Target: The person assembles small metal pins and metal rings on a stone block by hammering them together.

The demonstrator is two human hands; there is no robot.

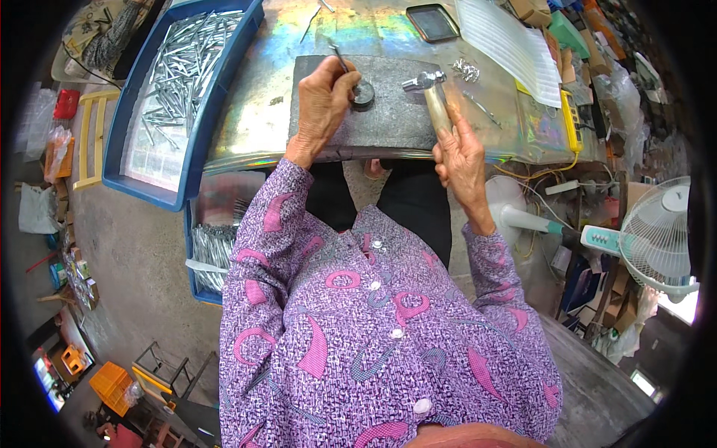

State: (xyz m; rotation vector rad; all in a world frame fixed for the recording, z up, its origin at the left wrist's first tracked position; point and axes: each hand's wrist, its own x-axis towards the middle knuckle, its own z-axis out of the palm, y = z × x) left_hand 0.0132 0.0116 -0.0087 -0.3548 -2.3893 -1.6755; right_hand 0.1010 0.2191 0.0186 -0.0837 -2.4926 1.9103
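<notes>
My left hand (323,104) is closed on a slim dark metal rod (338,54), pinched between thumb and fingers and tilted. Right under it, a small round dark metal block (363,95) rests on a grey mat (388,128). In my right hand (461,153) is a hammer (436,108), gripped by its pale wooden handle. Its shiny metal head (423,81) is above the mat's right part, apart from the block. A little pile of small shiny metal pieces (465,70) and a thin metal rod (482,109) lie beyond the hammer, to the right.
To the left stands a blue tray (196,160) with many thin metal rods; a lower blue bin (199,287) holds more. A black-rimmed shallow tray (433,24) and white foam sheeting (511,52) lie at the back. At right are a yellow power strip (571,122) and a fan (657,235).
</notes>
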